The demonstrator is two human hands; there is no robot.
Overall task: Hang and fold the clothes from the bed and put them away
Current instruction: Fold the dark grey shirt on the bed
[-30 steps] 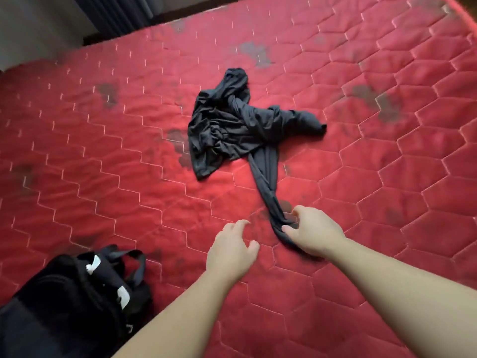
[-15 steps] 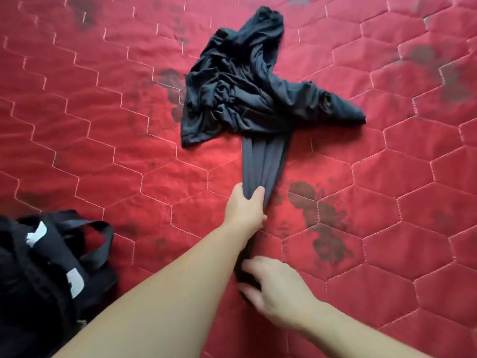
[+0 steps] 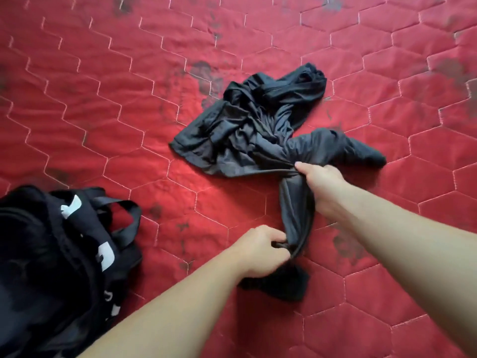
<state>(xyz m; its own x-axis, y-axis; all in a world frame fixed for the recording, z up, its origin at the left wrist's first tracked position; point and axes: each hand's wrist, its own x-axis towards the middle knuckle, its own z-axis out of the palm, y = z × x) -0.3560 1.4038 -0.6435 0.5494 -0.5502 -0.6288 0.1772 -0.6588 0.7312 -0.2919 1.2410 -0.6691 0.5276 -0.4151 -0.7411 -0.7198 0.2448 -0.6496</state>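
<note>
A dark, crumpled garment (image 3: 242, 130) lies on the red quilted bed (image 3: 98, 104), with one long twisted part trailing toward me. My right hand (image 3: 322, 187) grips that twisted part where it leaves the bunched body of the garment. Lower down, my left hand (image 3: 260, 250) holds the same strand near its end, fingers curled round it. A short dark tail of fabric (image 3: 281, 280) lies on the bed below my left hand. Both forearms reach in from the bottom edge.
A black bag (image 3: 51, 254) with white lettering and loop handles sits on the bed at the lower left, close to my left forearm. The red mattress surface shows dark stains in several spots.
My right hand has moved up the twisted strand to the garment's body, and my left hand has dropped to grip the strand's lower end. The garment has shifted nearer and to the right.
</note>
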